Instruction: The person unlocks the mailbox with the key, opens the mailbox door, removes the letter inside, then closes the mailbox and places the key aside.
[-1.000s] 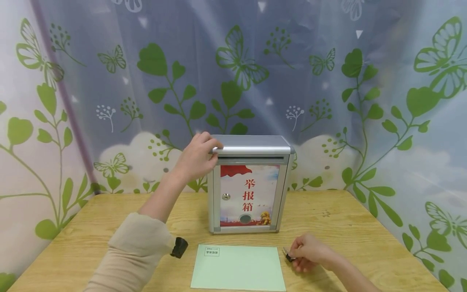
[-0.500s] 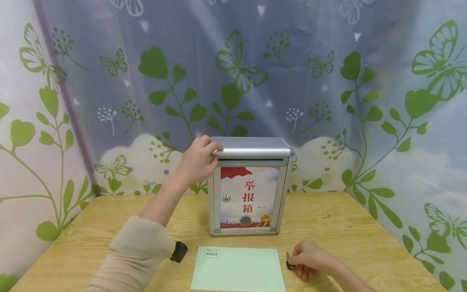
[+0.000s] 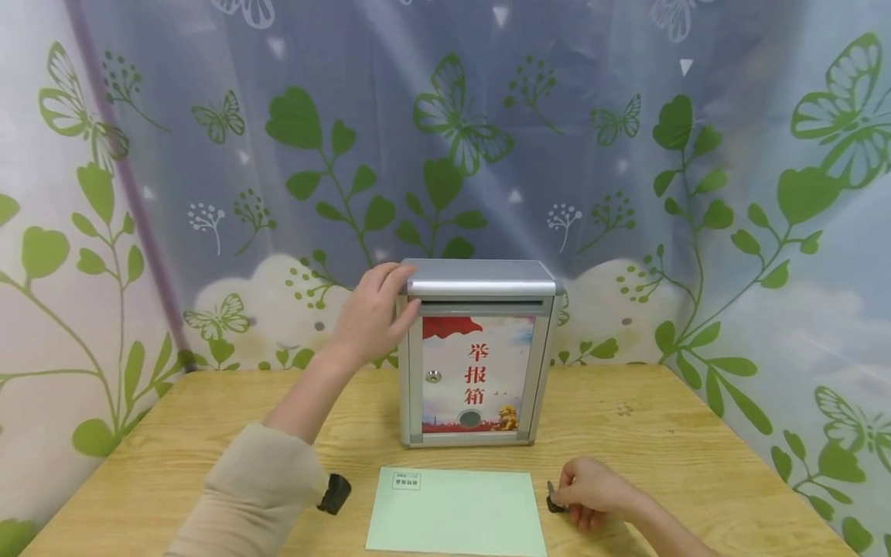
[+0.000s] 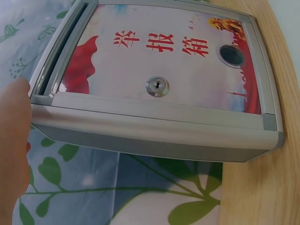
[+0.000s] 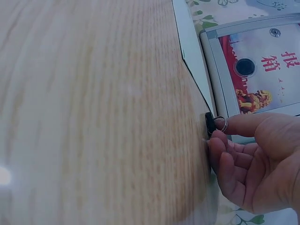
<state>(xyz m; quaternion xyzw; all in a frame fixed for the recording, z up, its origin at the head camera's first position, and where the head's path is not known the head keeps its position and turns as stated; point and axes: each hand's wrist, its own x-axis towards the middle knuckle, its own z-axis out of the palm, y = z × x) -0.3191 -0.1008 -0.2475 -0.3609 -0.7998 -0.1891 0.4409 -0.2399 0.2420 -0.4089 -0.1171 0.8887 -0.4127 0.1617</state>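
A silver metal report box (image 3: 480, 375) stands upright on the table, with a slot (image 3: 480, 305) below its lid and a round lock (image 3: 433, 377) on its printed door. At its upper left corner, my left hand (image 3: 372, 313) rests with loosely extended fingers, the thumb at the front edge; the left wrist view shows part of this hand (image 4: 14, 136) beside the slot end. A small key (image 3: 554, 501) with a black head is pinched in my right hand (image 3: 592, 491), low by the table. Its metal ring (image 5: 224, 124) shows in the right wrist view.
A pale green envelope (image 3: 455, 514) lies flat before the box, left of the right hand. Beside the left sleeve is a black piece (image 3: 334, 493). Patterned curtain (image 3: 487, 155) hangs behind the wooden table (image 3: 626, 418).
The left hand's fingers have loosened and drawn slightly left off the lid. In the right hand, the key has turned to point more upright and sits a little lower.
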